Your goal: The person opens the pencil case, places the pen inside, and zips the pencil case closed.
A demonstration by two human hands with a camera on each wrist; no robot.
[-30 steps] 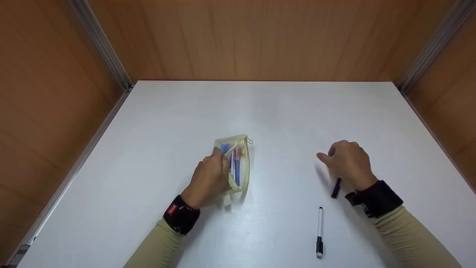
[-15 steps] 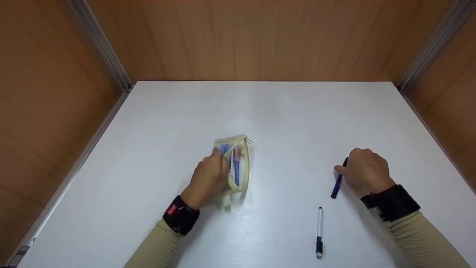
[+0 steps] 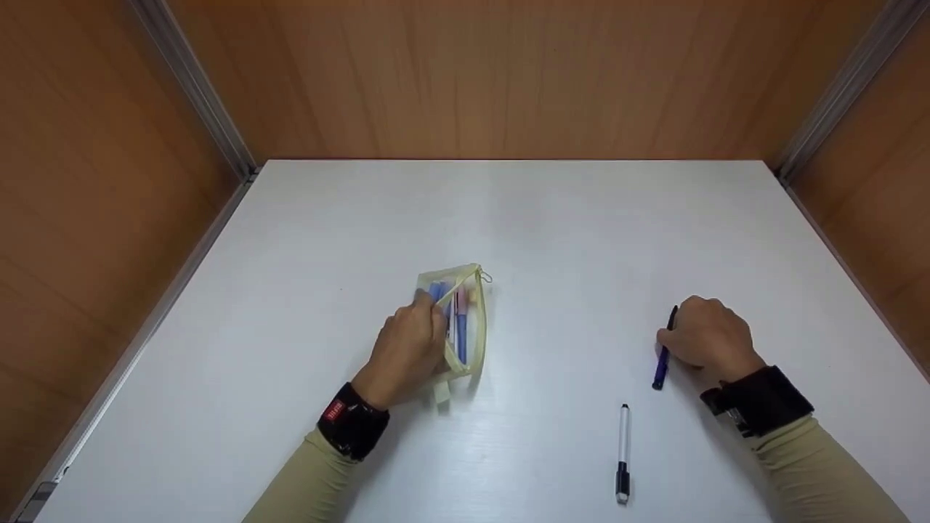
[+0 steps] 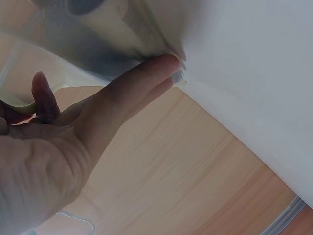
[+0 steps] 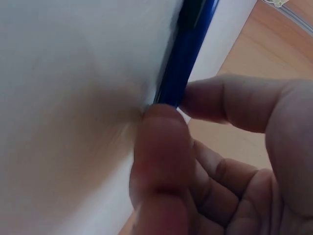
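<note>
A pale yellow mesh pencil pouch (image 3: 465,319) lies open on the white table (image 3: 508,218), with blue and pink pens inside. My left hand (image 3: 407,349) grips the pouch's left edge and holds it open; in the left wrist view the fingers (image 4: 132,83) press the mesh (image 4: 107,39). To the right, my right hand (image 3: 708,338) pinches a blue pen (image 3: 662,356) that lies on the table. In the right wrist view, thumb and finger close on the blue pen's barrel (image 5: 186,68).
A white marker with a black cap (image 3: 623,454) lies on the table near the front, below the blue pen. Wooden walls (image 3: 472,73) enclose the table on the left, back and right.
My right hand moved right and down onto the blue pen and closed its thumb and finger on it. The left hand and pouch stayed still.
</note>
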